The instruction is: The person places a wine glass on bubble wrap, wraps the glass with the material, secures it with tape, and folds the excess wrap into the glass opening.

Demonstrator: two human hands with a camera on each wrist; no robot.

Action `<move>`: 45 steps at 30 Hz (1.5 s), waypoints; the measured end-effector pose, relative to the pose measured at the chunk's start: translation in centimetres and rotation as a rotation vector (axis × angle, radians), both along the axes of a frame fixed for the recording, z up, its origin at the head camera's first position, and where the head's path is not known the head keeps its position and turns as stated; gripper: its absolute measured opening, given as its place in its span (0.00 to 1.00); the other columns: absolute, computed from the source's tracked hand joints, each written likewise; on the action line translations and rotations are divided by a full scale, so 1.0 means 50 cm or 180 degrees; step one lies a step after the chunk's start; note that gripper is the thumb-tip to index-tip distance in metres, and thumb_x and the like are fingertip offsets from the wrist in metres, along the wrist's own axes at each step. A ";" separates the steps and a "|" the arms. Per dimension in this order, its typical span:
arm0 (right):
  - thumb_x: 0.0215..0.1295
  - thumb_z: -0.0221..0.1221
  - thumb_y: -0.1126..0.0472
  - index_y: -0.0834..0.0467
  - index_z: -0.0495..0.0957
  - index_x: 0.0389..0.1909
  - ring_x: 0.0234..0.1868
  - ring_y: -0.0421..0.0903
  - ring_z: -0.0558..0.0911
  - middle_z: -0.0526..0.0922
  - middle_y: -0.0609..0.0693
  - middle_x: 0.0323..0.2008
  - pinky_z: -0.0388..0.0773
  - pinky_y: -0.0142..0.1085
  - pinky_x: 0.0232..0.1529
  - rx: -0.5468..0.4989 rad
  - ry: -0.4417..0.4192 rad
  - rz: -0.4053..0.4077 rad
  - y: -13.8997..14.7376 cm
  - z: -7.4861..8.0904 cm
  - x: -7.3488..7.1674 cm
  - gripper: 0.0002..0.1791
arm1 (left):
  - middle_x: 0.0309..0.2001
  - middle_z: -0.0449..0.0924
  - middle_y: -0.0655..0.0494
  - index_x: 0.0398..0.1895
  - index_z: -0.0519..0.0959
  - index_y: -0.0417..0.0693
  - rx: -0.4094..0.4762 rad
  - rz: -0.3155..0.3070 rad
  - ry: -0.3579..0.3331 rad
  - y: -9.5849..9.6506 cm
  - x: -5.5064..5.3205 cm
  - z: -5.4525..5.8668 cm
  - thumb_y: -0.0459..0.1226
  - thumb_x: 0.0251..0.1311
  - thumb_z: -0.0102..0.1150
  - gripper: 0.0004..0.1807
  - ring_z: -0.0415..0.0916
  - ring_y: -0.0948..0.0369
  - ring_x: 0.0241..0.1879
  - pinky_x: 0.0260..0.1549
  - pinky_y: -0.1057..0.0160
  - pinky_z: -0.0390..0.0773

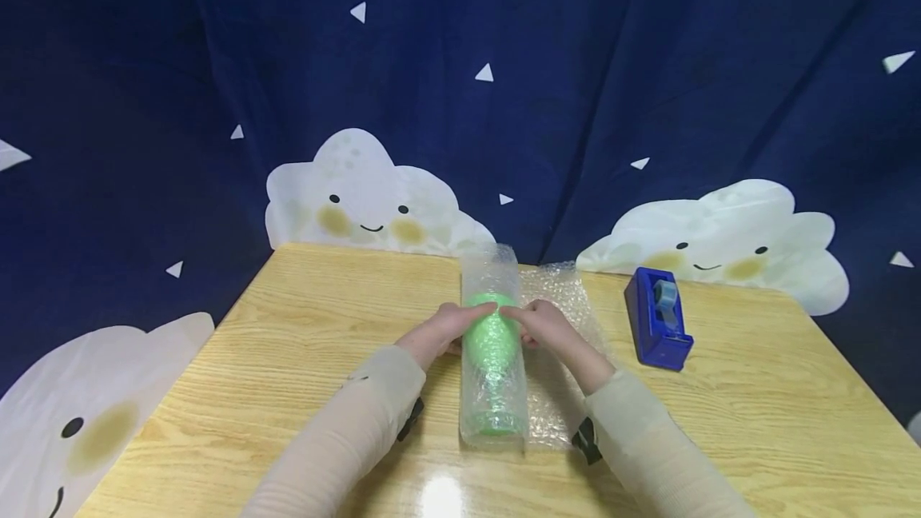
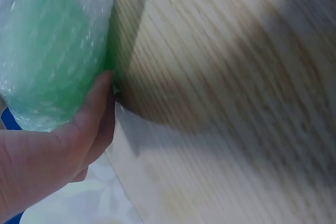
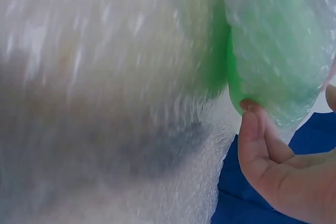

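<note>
A green goblet (image 1: 492, 338) lies on its side, rolled in clear bubble wrap (image 1: 491, 262), its bowl away from me and its foot (image 1: 496, 423) toward me. My left hand (image 1: 444, 328) holds the roll from the left, thumb on top and fingers down its side; in the left wrist view those fingers (image 2: 97, 108) press along the wrapped bowl (image 2: 52, 51). From the right, my right hand (image 1: 550, 326) grips the same bowl. Its thumb lies on top, almost meeting the left one, while curled fingertips (image 3: 252, 121) sit at the bowl's lower side in the right wrist view.
A loose flap of bubble wrap (image 1: 557, 294) spreads flat to the right of the roll, partly under my right forearm. Farther right stands a blue tape dispenser (image 1: 658, 326) with a tape roll (image 1: 665, 294). Behind the wooden table (image 1: 324, 302) hangs a dark blue cloud-print curtain (image 1: 432, 62).
</note>
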State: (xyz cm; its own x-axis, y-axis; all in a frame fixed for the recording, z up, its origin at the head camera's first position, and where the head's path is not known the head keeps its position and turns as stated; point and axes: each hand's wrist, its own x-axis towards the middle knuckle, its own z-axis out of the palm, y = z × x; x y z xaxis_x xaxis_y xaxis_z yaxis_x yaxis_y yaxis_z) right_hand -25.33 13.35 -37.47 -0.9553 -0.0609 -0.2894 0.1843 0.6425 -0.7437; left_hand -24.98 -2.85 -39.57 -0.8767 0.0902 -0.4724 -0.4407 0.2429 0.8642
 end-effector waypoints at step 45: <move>0.63 0.51 0.46 0.58 0.64 0.48 0.27 0.39 0.67 0.68 0.43 0.24 0.70 0.32 0.28 -0.0860 -0.0964 0.0448 0.040 -0.036 0.017 0.22 | 0.55 0.71 0.41 0.66 0.57 0.33 0.0188 -0.0855 0.0240 -0.011 0.010 0.007 0.54 0.65 0.44 0.38 0.75 0.49 0.50 0.50 0.49 0.76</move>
